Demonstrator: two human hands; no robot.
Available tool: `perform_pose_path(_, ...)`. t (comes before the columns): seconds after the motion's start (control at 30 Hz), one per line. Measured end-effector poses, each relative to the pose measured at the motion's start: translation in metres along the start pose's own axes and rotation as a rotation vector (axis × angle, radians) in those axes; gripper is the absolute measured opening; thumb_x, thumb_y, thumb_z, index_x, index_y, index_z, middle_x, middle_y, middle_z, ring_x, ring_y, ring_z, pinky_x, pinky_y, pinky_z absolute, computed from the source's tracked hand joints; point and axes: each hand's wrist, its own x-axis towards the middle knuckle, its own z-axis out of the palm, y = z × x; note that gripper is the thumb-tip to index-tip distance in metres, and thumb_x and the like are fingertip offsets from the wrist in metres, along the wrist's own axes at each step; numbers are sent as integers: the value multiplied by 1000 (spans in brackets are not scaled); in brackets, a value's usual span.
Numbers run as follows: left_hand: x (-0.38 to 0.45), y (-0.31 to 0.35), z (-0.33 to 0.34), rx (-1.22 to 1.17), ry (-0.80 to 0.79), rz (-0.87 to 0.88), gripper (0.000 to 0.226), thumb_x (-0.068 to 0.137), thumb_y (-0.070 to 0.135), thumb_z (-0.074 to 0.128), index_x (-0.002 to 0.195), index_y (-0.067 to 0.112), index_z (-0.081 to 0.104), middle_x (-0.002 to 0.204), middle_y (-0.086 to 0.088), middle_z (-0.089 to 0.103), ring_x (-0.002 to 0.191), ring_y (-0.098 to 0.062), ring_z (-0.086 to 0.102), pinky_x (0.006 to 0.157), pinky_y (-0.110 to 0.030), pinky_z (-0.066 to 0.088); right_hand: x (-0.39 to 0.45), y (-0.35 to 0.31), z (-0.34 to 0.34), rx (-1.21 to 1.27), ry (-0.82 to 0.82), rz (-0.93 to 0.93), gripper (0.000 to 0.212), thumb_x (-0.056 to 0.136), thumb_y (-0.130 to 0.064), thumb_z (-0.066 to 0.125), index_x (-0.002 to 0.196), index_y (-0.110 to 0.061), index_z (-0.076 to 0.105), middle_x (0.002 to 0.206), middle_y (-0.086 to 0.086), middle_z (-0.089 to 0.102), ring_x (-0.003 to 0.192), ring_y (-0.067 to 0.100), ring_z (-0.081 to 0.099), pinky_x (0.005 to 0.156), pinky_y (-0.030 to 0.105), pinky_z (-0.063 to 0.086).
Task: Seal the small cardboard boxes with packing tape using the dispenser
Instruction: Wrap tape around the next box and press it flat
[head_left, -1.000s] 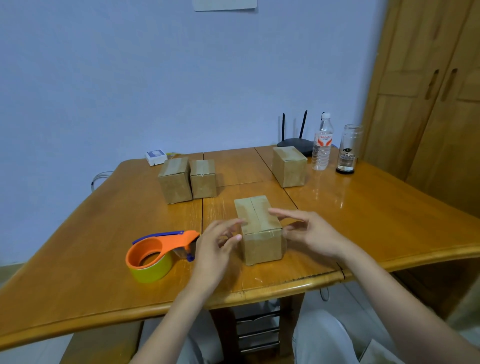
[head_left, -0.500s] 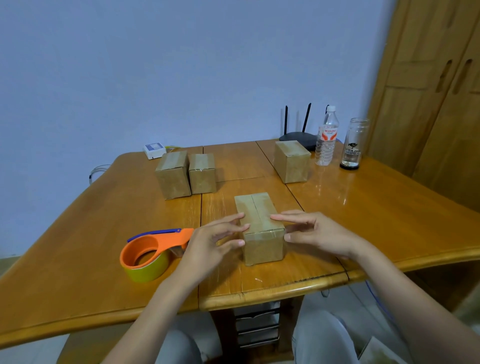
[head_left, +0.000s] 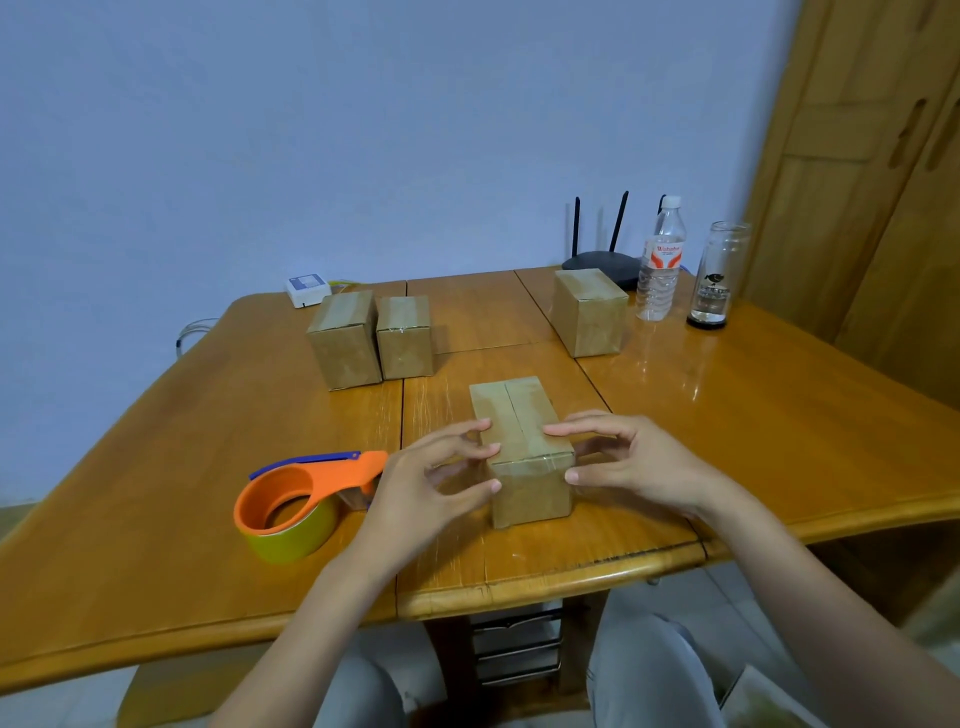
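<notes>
**Cardboard box held at both sides**

Wooden desk (head_left: 727, 415) carries it all. Near its front edge sits the box (head_left: 524, 462), centre seam up. Left hand (head_left: 431, 478) and right hand (head_left: 628, 462) flank it, fingers spread and lightly bent, tips touching its top and sides. Just left lies the orange dispenser (head_left: 306, 499). Three more boxes (head_left: 345, 340) stand farther back.

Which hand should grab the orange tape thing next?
Probably the left hand. The tape dispenser lies just beside it, left of the box. The right hand would have to cross over the box.
</notes>
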Motion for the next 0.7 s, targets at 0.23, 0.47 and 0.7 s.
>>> perform_pose_path(0.23,3,-2,-4,-13,-50,-20,34,77,14,83,109,23,76,133,17,61,125,-9,58,96,-31,55,0,-1,-10,-59,-126,8,64,79,-7,82,130,-42,65,145,-15,50,118,14,65,100,29,53)
perform_pose_path(0.47,0,-3,-4,-9,-67,-28,39,79,7,80,114,25,73,139,16,56,128,-2,54,92,-28,57,-8,6,-1,-37,-77,-4,72,84,2,76,138,-41,58,147,-16,50,116,14,66,96,21,52)
perform_pose_path(0.7,-6,-3,-6,109,-54,51,34,88,19,71,121,28,70,142,20,52,133,2,47,93,-23,54,-11,7,5,-60,-24,-2,71,86,1,74,141,-40,54,142,-12,56,115,11,66,94,15,50)
